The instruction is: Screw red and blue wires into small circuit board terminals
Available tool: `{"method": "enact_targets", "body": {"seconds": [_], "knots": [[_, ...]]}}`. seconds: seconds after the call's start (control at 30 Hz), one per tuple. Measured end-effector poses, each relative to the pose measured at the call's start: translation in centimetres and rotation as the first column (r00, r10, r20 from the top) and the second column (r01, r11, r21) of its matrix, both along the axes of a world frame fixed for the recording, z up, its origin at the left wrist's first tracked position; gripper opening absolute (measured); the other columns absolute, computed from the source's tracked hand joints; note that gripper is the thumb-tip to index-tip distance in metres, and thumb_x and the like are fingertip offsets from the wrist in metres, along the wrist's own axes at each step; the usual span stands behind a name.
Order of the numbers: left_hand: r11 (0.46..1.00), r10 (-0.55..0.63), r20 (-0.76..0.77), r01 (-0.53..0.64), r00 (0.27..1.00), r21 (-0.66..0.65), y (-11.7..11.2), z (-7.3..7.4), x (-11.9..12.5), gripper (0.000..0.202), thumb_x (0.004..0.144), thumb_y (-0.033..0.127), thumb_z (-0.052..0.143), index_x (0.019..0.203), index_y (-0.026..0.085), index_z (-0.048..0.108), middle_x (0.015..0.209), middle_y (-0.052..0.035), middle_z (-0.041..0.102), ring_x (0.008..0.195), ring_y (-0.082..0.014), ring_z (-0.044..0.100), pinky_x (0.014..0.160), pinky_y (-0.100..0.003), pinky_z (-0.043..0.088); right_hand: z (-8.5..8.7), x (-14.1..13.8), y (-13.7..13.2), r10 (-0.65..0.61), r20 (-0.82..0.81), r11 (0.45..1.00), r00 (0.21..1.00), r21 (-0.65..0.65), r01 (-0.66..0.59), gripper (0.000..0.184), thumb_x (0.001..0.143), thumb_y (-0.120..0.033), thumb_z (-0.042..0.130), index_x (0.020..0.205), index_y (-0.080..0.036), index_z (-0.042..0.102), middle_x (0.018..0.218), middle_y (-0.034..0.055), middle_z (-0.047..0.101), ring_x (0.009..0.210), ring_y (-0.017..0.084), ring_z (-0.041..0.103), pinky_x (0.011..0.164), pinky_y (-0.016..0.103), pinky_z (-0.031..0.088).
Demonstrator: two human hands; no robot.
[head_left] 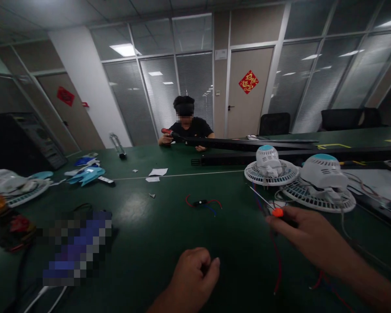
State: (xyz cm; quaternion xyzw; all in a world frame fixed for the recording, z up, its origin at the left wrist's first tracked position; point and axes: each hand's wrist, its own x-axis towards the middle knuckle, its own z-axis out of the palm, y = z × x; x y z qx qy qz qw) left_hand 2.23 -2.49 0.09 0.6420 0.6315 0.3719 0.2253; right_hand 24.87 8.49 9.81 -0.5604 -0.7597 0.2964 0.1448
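Observation:
My right hand (308, 232) grips a screwdriver (277, 212) by its orange-red handle. The thin metal shaft points up and to the left, its tip near the edge of a white fan (269, 167) lying grille down. Red and blue wires hang below that hand. My left hand (195, 271) rests low at the middle of the green table, fingers curled in and thumb alongside, with nothing visible in it. Ahead of it lies a small black module (200, 202) with red and blue wire ends. A second white fan (324, 178) is right of the first.
Across the table (143, 239) a person (190, 126) holds a red and black power tool beside long black bars (234, 157). Paper scraps (158, 172), blue fan blades (87, 175), another fan (9, 184) and a blurred-out device (81, 248) lie on the left.

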Motion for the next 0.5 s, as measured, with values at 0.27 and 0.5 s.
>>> {"method": "enact_targets", "body": {"seconds": [0.27,0.5], "knots": [[0.996,-0.067,0.68,0.013,0.73,0.085,-0.4,0.9,-0.4,0.039,0.089,0.045,0.051,0.113,0.019,0.067,0.108,-0.01,0.064,0.087,-0.0208,0.059,0.077,-0.031,0.045,-6.7,-9.0,-4.8,0.009,-0.641,0.851,0.768,-0.398,-0.342,0.045,0.081,-0.06,0.049,0.082,-0.017,0.058,0.063,-0.0006,0.064,0.034,0.004,0.035,0.036,0.02,0.026],[0.999,0.031,0.786,0.005,0.618,-0.044,0.2,0.7,-0.7,0.029,0.084,0.039,0.063,0.099,0.015,0.069,0.088,-0.0075,0.07,0.062,-0.0123,0.056,0.06,-0.025,0.046,-8.3,-9.7,-4.9,-0.113,-0.711,0.79,0.694,-0.488,-0.371,0.049,0.075,-0.066,0.057,0.08,-0.017,0.06,0.056,-0.0045,0.057,0.032,0.003,0.034,0.034,0.02,0.025]]}}
